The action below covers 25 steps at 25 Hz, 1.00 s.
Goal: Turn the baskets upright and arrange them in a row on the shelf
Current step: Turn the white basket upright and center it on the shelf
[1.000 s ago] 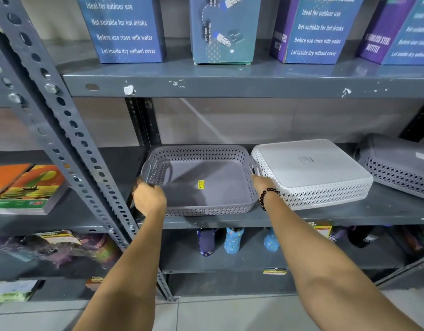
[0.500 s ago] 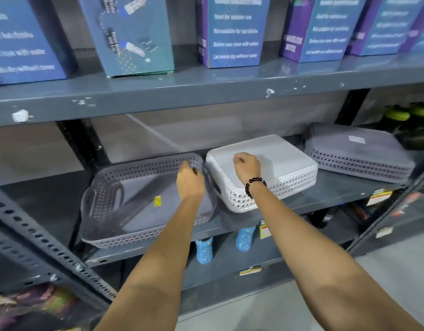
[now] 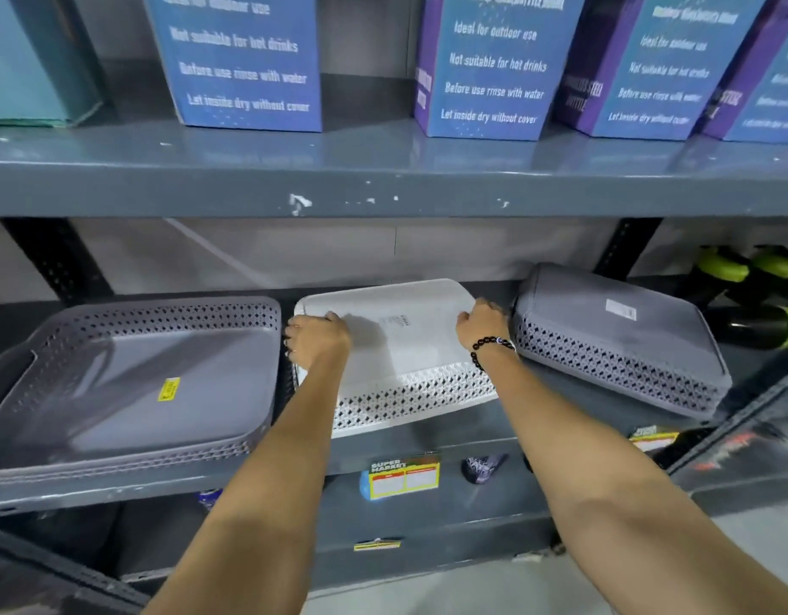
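Note:
A grey basket (image 3: 135,383) stands upright at the left of the middle shelf (image 3: 463,423), a yellow sticker on its floor. Beside it a white basket (image 3: 405,348) lies upside down, its flat bottom facing up. My left hand (image 3: 319,339) grips its left edge and my right hand (image 3: 483,324), with a black bead bracelet on the wrist, grips its right edge. A second grey basket (image 3: 618,344) lies upside down to the right, tilted, with a white label on its bottom.
The upper shelf (image 3: 383,184) hangs low over the baskets and carries blue and purple bottle boxes (image 3: 490,68). Black and green bottles (image 3: 756,304) lie at the far right. Price tags (image 3: 403,479) and small items sit under the shelf's front edge.
My left hand has left the upright grey basket and moved to the white basket's left edge. My right hand has slid to its right edge. The view has shifted right.

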### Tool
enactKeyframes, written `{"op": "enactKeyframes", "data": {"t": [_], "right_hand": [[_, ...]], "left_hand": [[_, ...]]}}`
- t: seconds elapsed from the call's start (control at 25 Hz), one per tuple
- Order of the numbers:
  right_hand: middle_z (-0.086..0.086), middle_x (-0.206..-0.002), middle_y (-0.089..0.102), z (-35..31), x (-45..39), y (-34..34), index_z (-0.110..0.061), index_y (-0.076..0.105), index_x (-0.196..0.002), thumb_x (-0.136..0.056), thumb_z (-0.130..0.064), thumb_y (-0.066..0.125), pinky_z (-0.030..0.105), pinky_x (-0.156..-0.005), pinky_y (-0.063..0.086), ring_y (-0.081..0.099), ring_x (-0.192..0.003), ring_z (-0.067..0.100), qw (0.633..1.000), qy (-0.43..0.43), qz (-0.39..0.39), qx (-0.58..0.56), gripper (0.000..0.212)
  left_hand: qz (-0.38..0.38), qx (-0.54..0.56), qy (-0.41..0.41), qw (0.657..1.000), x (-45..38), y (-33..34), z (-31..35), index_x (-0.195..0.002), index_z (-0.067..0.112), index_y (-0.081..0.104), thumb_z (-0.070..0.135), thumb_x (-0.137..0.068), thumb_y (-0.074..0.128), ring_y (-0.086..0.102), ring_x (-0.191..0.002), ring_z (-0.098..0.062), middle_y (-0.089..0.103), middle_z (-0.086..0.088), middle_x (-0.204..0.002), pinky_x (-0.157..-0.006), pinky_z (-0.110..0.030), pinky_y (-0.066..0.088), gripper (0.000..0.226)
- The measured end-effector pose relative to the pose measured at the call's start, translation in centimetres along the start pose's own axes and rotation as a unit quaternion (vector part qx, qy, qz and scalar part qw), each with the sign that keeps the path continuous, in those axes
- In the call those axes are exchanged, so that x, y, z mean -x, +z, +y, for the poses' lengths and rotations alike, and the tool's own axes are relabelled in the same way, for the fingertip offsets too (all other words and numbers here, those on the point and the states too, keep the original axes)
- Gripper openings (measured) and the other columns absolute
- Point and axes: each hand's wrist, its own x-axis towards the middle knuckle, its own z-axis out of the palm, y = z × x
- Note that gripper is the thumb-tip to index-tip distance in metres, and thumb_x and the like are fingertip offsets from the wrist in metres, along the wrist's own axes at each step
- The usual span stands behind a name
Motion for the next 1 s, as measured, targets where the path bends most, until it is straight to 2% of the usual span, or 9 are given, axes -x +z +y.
{"op": "enactKeyframes", "data": {"t": [0.2,0.4,0.52,0.6,0.64,0.68,0.8,0.88,1.0], "right_hand": [[0.019,-0.146,0.041,1.0,-2.6,0.1,-0.002,0.038,-0.139,-0.089,-0.051,0.038,0.046,-0.109,0.037,0.042,-0.132,0.035,0.98,0.125,-0.126,-0.087,0.07],[0.019,-0.148,0.036,0.5,-2.7,-1.7,-0.004,0.04,-0.139,-0.092,-0.055,0.031,0.039,-0.108,0.033,0.036,-0.135,0.033,0.936,0.194,-0.034,-0.29,0.07],[0.019,-0.128,0.057,0.7,-3.1,-3.3,-0.002,0.055,-0.124,-0.095,-0.042,0.036,0.028,-0.082,0.045,0.053,-0.114,0.033,0.817,0.169,0.056,-0.548,0.053],[0.011,-0.096,0.066,1.4,-3.0,-3.7,-0.011,0.066,-0.093,-0.09,-0.049,0.041,0.031,-0.078,0.044,0.059,-0.098,0.031,0.735,0.195,0.071,-0.645,0.046],[0.006,-0.087,0.066,2.1,-3.0,-3.4,-0.013,0.065,-0.082,-0.085,-0.055,0.043,0.034,-0.08,0.047,0.062,-0.097,0.031,0.72,0.202,0.068,-0.66,0.047],[0.004,-0.086,0.067,3.1,-2.8,-3.0,-0.015,0.064,-0.078,-0.08,-0.059,0.046,0.037,-0.084,0.05,0.064,-0.097,0.03,0.717,0.208,0.052,-0.664,0.048],[0.004,-0.093,0.069,6.5,-2.8,-0.3,-0.019,0.063,-0.104,-0.064,-0.065,0.056,0.044,-0.092,0.051,0.067,-0.088,0.027,0.711,0.232,-0.028,-0.663,0.061],[0.005,-0.077,0.066,8.3,-2.4,0.7,-0.019,0.066,-0.09,-0.07,-0.054,0.06,0.039,-0.079,0.051,0.063,-0.069,0.025,0.745,0.23,-0.076,-0.621,0.042],[0.005,-0.072,0.057,8.8,-1.2,0.2,-0.014,0.061,-0.08,-0.078,-0.028,0.062,0.026,-0.056,0.047,0.059,-0.055,0.018,0.804,0.24,-0.115,-0.531,0.015]], "left_hand": [[-0.018,0.105,-0.078,0.991,-1.5,0.4,-0.9,-0.132,0.001,0.047,0.049,-0.088,0.037,0.057,-0.116,-0.037,0.057,-0.02,-0.132,-0.1,-0.048,0.047,0.066],[0.044,0.165,-0.011,0.985,0.9,-0.9,0.6,-0.13,-0.002,0.045,0.045,-0.098,0.03,0.055,-0.119,-0.038,0.057,-0.022,-0.131,-0.099,-0.044,0.044,0.059],[0.094,0.334,0.054,0.936,2.3,-3.5,2.5,-0.127,0.001,0.046,0.032,-0.101,0.03,0.055,-0.115,-0.034,0.059,-0.021,-0.119,-0.091,-0.037,0.042,0.043],[0.12,0.399,0.054,0.908,2.3,-5.0,2.8,-0.122,0.002,0.052,0.028,-0.1,0.031,0.055,-0.113,-0.033,0.06,-0.021,-0.116,-0.09,-0.035,0.041,0.04],[0.124,0.411,0.035,0.903,2.2,-5.6,2.4,-0.119,0.001,0.056,0.03,-0.099,0.031,0.055,-0.114,-0.033,0.06,-0.02,-0.119,-0.093,-0.036,0.041,0.043],[0.118,0.405,0.009,0.906,1.7,-5.9,1.7,-0.119,0.002,0.058,0.033,-0.098,0.032,0.054,-0.114,-0.031,0.06,-0.017,-0.122,-0.096,-0.037,0.041,0.046],[0.035,0.341,-0.069,0.937,-0.1,-6.7,-1.1,-0.123,0.002,0.058,0.048,-0.091,0.043,0.057,-0.115,-0.027,0.058,-0.008,-0.125,-0.101,-0.04,0.045,0.058],[-0.026,0.236,-0.075,0.968,-1.2,-6.7,-2.5,-0.12,0.001,0.06,0.047,-0.086,0.053,0.06,-0.117,-0.033,0.061,-0.016,-0.129,-0.101,-0.042,0.049,0.058],[0.003,0.022,-0.01,1.0,-0.2,-6.5,-2.2,-0.11,-0.006,0.065,0.023,-0.087,0.057,0.063,-0.11,-0.036,0.068,-0.021,-0.115,-0.09,-0.037,0.052,0.038]]}}
